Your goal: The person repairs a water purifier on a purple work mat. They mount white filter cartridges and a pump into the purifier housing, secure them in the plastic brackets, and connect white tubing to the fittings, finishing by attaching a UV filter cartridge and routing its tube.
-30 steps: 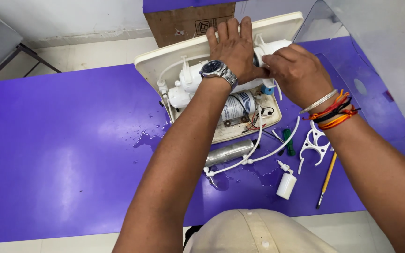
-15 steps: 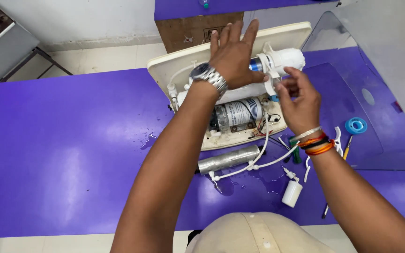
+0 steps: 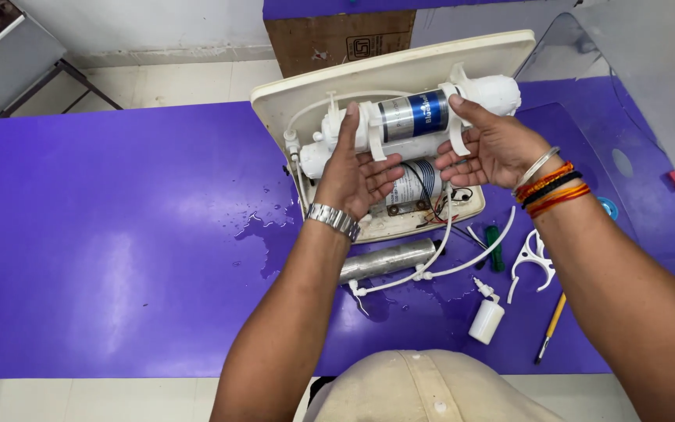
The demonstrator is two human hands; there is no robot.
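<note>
A cream water purifier body [image 3: 330, 82] lies open on the purple table [image 3: 119, 234]. Both hands hold a long white filter cartridge [image 3: 412, 116] with a blue label, lifted a little above the body. My left hand [image 3: 353, 172], with a metal watch at the wrist, grips it from below near its left end. My right hand [image 3: 490, 144], with coloured bangles at the wrist, grips its right part by a white clamp. Under the cartridge sit a pump and loose wires [image 3: 423, 191]. White tubes [image 3: 462, 262] trail out of the body.
A silver cylinder [image 3: 388, 259] lies in front of the body beside a water spill [image 3: 263, 234]. To the right lie a small white bottle [image 3: 486, 319], a white plastic wrench [image 3: 531, 262], a green-handled tool [image 3: 495, 248] and a yellow pencil [image 3: 550, 327]. A cardboard box [image 3: 337, 39] stands behind.
Both hands have turned palm-up under the cartridge and lifted it off the body. The left hand earlier lay flat on top; the right was working at the right end.
</note>
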